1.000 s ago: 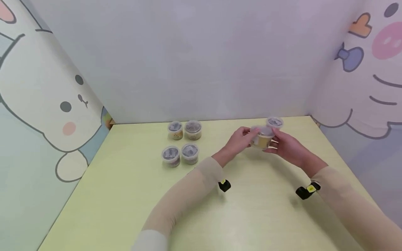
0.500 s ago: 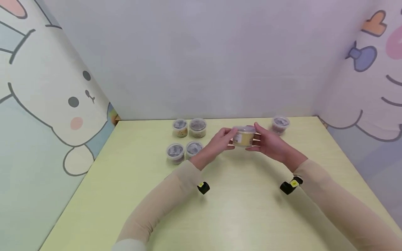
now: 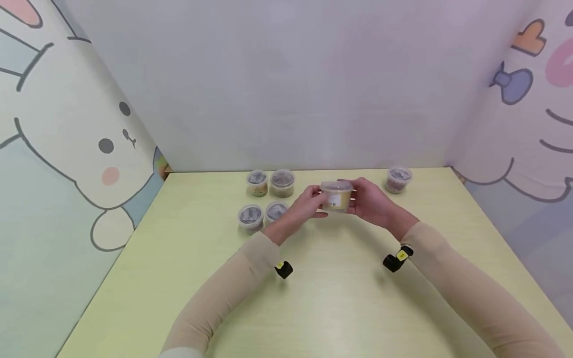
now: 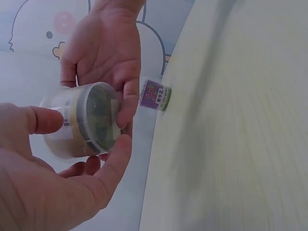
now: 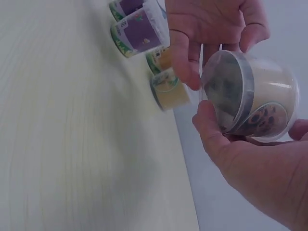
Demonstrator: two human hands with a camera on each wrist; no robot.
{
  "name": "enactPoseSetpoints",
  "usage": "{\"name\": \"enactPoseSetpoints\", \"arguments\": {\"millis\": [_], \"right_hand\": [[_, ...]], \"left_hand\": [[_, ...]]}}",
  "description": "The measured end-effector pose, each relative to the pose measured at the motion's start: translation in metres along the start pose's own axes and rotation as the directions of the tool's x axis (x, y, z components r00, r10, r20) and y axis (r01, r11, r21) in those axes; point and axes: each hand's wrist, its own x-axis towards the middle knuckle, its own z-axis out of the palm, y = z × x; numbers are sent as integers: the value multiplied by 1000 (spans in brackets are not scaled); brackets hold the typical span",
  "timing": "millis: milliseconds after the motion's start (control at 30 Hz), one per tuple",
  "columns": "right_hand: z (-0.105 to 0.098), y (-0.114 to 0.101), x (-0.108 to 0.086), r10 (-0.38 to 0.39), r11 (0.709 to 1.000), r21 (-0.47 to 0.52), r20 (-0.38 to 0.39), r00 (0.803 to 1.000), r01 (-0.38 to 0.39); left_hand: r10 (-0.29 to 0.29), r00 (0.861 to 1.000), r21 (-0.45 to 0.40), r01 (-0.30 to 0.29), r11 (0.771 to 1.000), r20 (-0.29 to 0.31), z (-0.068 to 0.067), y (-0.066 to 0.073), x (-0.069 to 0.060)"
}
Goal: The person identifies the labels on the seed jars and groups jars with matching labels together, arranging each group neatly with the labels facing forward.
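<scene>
A clear round tub with a lid and a yellowish label [image 3: 337, 197] is held above the table between both hands. The left hand [image 3: 308, 206] grips its left side, thumb on the near wall, as the left wrist view shows with the tub [image 4: 79, 122] tilted across that picture. From the other side the right hand [image 3: 373, 203] holds it, its fingers curled at the wall and base. In the right wrist view a dark spotted picture shows on the tub's label [image 5: 267, 120]. The tub's contents cannot be made out.
Several similar lidded tubs stand at the back left, among them a yellow-labelled tub [image 3: 257, 184], a brownish tub [image 3: 282, 184] and a front tub [image 3: 250, 219]. A purple-labelled tub [image 3: 398, 180] stands at the back right. Behind the pale table [image 3: 340, 298] rises a wall [image 3: 291, 89].
Both hands have carried the tub leftward, away from the tub at the back right, and turned it so that its label faces nearer. The standing tubs have kept their places.
</scene>
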Motion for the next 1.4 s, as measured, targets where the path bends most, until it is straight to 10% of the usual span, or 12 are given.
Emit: {"name": "enactPoseSetpoints", "arguments": {"millis": [167,433,700,1400], "right_hand": [[0,1,-4,25,1000,0,70,997,-25],[7,2,-1,-23,996,-90,-61,998,17],[9,3,0,-61,995,-85,-32,998,58],[15,10,3,-51,988,-146,-56,997,42]], "left_hand": [[14,1000,24,-14,1000,-5,-4,-1,1],[-11,1000,16,12,1000,-15,-6,-2,2],[6,998,-31,-8,999,-64,-7,1,3],[-38,999,65,36,997,28,-18,2,0]]}}
